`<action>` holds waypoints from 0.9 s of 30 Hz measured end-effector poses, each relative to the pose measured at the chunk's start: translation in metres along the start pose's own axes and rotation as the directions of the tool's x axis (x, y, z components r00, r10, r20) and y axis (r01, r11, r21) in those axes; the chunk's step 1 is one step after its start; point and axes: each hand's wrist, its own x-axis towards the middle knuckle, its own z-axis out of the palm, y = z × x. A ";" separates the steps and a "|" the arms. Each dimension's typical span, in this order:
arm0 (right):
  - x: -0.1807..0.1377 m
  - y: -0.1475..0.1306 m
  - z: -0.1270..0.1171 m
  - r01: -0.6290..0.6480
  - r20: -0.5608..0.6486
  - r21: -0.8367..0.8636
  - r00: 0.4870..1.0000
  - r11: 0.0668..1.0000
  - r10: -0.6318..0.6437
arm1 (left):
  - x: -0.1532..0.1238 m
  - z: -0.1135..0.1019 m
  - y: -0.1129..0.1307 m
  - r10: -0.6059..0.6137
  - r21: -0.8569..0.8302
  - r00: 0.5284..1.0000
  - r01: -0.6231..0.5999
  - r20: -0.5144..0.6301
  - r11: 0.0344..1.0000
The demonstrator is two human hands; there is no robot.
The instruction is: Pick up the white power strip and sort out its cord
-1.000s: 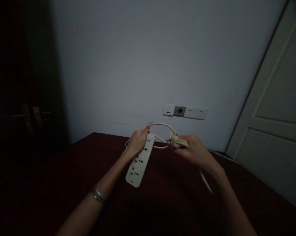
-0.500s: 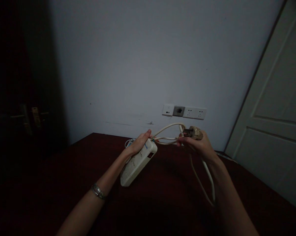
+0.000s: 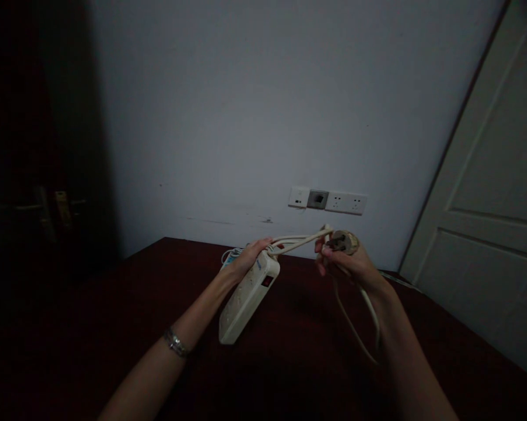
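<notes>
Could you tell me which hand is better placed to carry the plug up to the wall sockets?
The right hand, probably. It already grips the plug, just below the wall sockets. The left hand is busy holding the power strip above the table.

Off-white power strip point(image 3: 248, 296) with a red switch, cream cord point(image 3: 295, 241), and a beige plug point(image 3: 343, 242). Dark reddish-brown table point(image 3: 114, 304), pale grey wall point(image 3: 246, 117), white door point(image 3: 495, 234).
</notes>
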 end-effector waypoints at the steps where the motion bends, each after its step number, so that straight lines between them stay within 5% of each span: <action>1: 0.000 0.000 -0.001 -0.015 -0.011 0.001 1.000 1.000 0.015 | 0.000 0.002 0.001 0.064 0.007 0.998 -0.064 -0.029 0.998; 10: 0.005 0.010 -0.003 -0.095 -0.015 0.022 0.995 0.995 0.095 | -0.007 0.006 0.011 0.319 0.196 0.947 -0.305 -0.039 0.932; 20: 0.009 0.041 -0.004 -0.192 0.192 0.294 0.971 0.936 0.139 | -0.007 0.000 0.009 0.334 0.321 0.941 -0.301 -0.050 0.898; 27: 0.011 0.050 -0.002 -0.255 0.276 0.190 0.941 0.948 0.198 | -0.021 0.007 0.034 0.385 0.330 0.922 -0.356 -0.027 0.874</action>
